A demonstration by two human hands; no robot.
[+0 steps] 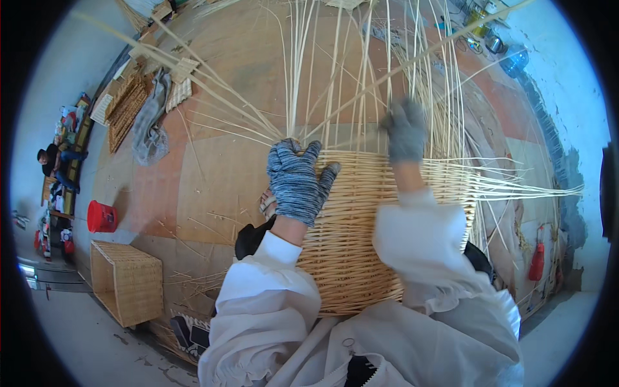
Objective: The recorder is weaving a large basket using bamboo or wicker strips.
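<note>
1. Workpiece: the woven basket (348,238) is in front of the person's body, between and beyond the white sleeves (264,290). Its wall shows close horizontal rows of pale weave.
2. Canes: long, pale canes (295,77) extend from the far edge of the basket, some bunched at its left corner. Thin loose strands (525,189) project from its right side.
3. Left hand (296,177): wears a grey striped glove and lies over the left corner, at the base of the bunched canes. Thumb and index finger are apart; the other fingertips are hidden, so any grip cannot be confirmed.
4. Right hand (406,132): wears a grey glove, blurred, at the far edge among the canes. Finger closure cannot be determined.
5. Surroundings, left: a rectangular wicker box (138,284) lies near a red bucket (102,217).
6. Surroundings, right: a red fire extinguisher (536,262) is near the wall.
</note>
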